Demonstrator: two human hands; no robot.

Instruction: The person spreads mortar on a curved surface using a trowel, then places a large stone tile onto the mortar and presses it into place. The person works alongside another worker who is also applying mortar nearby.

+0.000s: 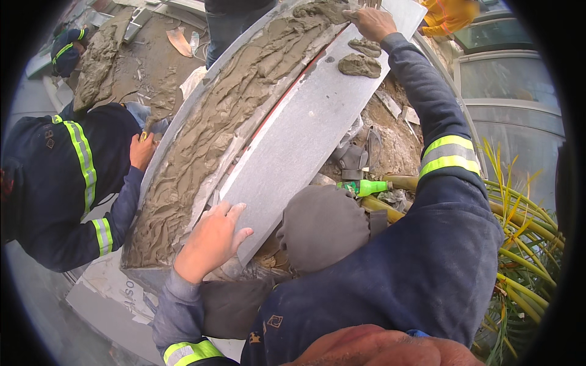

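Note:
A long pale grey slab (293,140) lies lengthwise in front of me beside a thick bed of wet grey-brown mortar (195,158). At the slab's near end, my left hand (210,239) is open, fingers and thumb spread, beside its left edge. My right hand (373,24) reaches to the far end of the slab, thumb stretched out to the left. Its fingertips are partly lost at the picture's top edge. Two lumps of mortar (359,65) sit on the slab near that hand. A thin red line (299,85) runs along the slab's left side.
A co-worker (61,177) in dark reflective clothing crouches at left, a hand (142,151) by the mortar bed's outer wall. Others stand farther off. Right of the slab lie a green bottle (364,187), a grey respirator mask (353,160) and rubble. Palm fronds (519,262) grow at right.

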